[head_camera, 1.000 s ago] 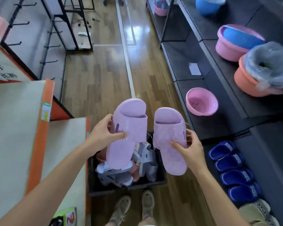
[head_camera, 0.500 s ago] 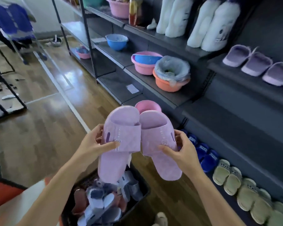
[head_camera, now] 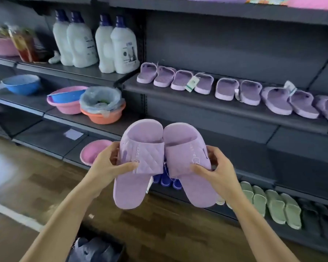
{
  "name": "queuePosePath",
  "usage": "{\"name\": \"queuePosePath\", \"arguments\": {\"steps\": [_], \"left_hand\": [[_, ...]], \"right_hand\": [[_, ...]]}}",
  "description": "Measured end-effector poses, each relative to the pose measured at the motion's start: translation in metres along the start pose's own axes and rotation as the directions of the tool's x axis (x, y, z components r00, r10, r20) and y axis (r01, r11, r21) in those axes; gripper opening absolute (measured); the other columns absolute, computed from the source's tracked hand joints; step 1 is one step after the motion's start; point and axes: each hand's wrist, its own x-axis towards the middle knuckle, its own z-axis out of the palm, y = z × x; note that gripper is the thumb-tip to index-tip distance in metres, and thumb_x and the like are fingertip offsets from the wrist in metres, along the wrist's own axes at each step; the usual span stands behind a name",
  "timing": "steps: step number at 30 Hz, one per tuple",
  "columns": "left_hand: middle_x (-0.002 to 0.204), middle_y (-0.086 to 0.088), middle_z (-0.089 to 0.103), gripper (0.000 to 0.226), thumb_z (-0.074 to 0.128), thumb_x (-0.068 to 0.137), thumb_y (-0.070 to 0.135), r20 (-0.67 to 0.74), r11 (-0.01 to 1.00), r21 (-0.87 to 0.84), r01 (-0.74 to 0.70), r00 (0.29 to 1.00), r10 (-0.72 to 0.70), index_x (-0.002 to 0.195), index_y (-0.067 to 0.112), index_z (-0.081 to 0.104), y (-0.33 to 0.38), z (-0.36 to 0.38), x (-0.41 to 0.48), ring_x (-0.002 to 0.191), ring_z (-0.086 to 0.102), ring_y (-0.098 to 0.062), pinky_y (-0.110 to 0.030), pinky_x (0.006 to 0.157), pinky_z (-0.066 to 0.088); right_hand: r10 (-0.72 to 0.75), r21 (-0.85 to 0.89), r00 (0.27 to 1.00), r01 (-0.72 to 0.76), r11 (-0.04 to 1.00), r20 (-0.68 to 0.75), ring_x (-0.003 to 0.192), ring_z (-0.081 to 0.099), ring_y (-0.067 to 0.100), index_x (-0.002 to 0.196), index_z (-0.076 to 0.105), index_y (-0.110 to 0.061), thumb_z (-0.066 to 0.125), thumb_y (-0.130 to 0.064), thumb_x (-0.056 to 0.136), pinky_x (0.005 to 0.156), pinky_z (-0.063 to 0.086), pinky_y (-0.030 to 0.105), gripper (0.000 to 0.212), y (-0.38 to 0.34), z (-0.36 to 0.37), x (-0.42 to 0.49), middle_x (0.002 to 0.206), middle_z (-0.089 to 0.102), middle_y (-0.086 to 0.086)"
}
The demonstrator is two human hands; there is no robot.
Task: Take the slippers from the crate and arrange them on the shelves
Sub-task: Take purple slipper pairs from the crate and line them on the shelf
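Gripping one lilac slipper (head_camera: 140, 133) in the left hand (head_camera: 110, 163) and its mate (head_camera: 180, 138) in the right hand (head_camera: 218, 171), toes touching, the person had turned from the crate (head_camera: 121, 250) to the shelf (head_camera: 197, 100) of matching slippers (head_camera: 180, 80).

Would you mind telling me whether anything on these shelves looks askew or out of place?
Yes: on the dark metal shelf, the lilac rubber slippers at the right end lie splayed at angles, while those at the left sit in neat parallel pairs.
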Motion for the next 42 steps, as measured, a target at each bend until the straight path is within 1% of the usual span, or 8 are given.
{"name": "queuePosePath", "arguments": {"steps": [4,7,12,15,25,31,39,42], "left_hand": [[0.099,0.009,0.069,0.067,0.076,0.044,0.055,0.121,0.998,-0.064,-0.016,0.992,0.023,0.104,0.034,0.055,0.030,0.081,0.026,0.092,0.066,-0.012,-0.034,0.076,0.056],[0.098,0.006,0.070,0.066,0.077,0.046,0.051,0.191,0.995,-0.090,-0.049,0.979,0.065,0.104,0.028,0.057,0.048,0.140,0.039,0.091,0.066,-0.015,-0.039,0.081,0.056],[0.100,0.004,0.069,0.073,0.075,0.044,0.054,0.323,0.991,-0.110,-0.076,0.940,0.108,0.109,0.026,0.057,0.076,0.236,0.052,0.092,0.066,-0.017,-0.036,0.080,0.056],[0.105,0.003,0.068,0.077,0.073,0.043,0.057,0.392,0.991,-0.110,-0.080,0.912,0.117,0.112,0.027,0.056,0.089,0.280,0.059,0.097,0.065,-0.019,-0.040,0.084,0.054],[0.101,-0.001,0.069,0.060,0.077,0.051,0.046,0.586,0.978,-0.166,-0.130,0.784,0.204,0.105,0.025,0.062,0.123,0.388,0.124,0.093,0.065,-0.021,-0.043,0.083,0.054],[0.099,0.001,0.071,0.065,0.079,0.045,0.041,0.604,0.962,-0.263,-0.073,0.765,0.223,0.105,0.021,0.063,0.148,0.452,0.174,0.093,0.066,-0.017,-0.020,0.073,0.054],[0.102,-0.006,0.070,0.083,0.086,0.038,0.048,0.664,0.944,-0.329,0.007,0.712,0.227,0.110,0.013,0.062,0.183,0.536,0.223,0.095,0.067,-0.020,-0.020,0.070,0.053],[0.104,-0.003,0.070,0.070,0.079,0.047,0.038,0.681,0.931,-0.362,0.048,0.696,0.228,0.111,0.016,0.062,0.200,0.576,0.227,0.097,0.067,-0.018,-0.020,0.070,0.053]], "right_hand": [[0.045,0.000,0.991,-0.046,0.999,-0.123,0.091,0.060,0.008,0.113,0.051,-0.029,0.078,-0.033,0.072,0.073,0.052,0.030,0.049,0.030,-0.079,-0.006,0.104,0.062,-0.014],[0.069,-0.014,0.976,-0.074,0.997,-0.205,0.090,0.060,0.001,0.112,0.051,-0.032,0.079,-0.037,0.070,0.070,0.049,0.022,0.051,0.053,-0.132,-0.016,0.103,0.062,-0.019],[0.117,-0.028,0.929,-0.135,0.990,-0.351,0.086,0.058,-0.005,0.106,0.049,-0.040,0.078,-0.040,0.069,0.068,0.046,0.017,0.048,0.089,-0.213,-0.041,0.101,0.061,-0.021],[0.152,-0.012,0.894,-0.173,0.985,-0.422,0.087,0.057,-0.007,0.107,0.048,-0.040,0.078,-0.034,0.071,0.067,0.045,0.015,0.047,0.105,-0.248,-0.054,0.102,0.060,-0.021],[0.223,0.016,0.766,-0.268,0.963,-0.603,0.088,0.059,-0.003,0.108,0.051,-0.040,0.076,-0.051,0.063,0.071,0.049,0.019,0.053,0.154,-0.329,-0.042,0.100,0.061,-0.022],[0.232,-0.006,0.727,-0.308,0.951,-0.646,0.087,0.055,-0.004,0.112,0.047,-0.033,0.077,-0.027,0.072,0.064,0.040,0.010,0.051,0.171,-0.384,0.002,0.098,0.054,-0.027],[0.242,0.027,0.674,-0.313,0.949,-0.698,0.087,0.056,-0.003,0.111,0.048,-0.034,0.075,-0.032,0.071,0.064,0.040,0.007,0.049,0.200,-0.450,0.040,0.097,0.056,-0.027],[0.230,0.040,0.675,-0.285,0.958,-0.701,0.085,0.058,-0.001,0.109,0.049,-0.033,0.069,-0.042,0.065,0.060,0.043,0.006,0.049,0.212,-0.482,0.045,0.097,0.057,-0.025]]}}
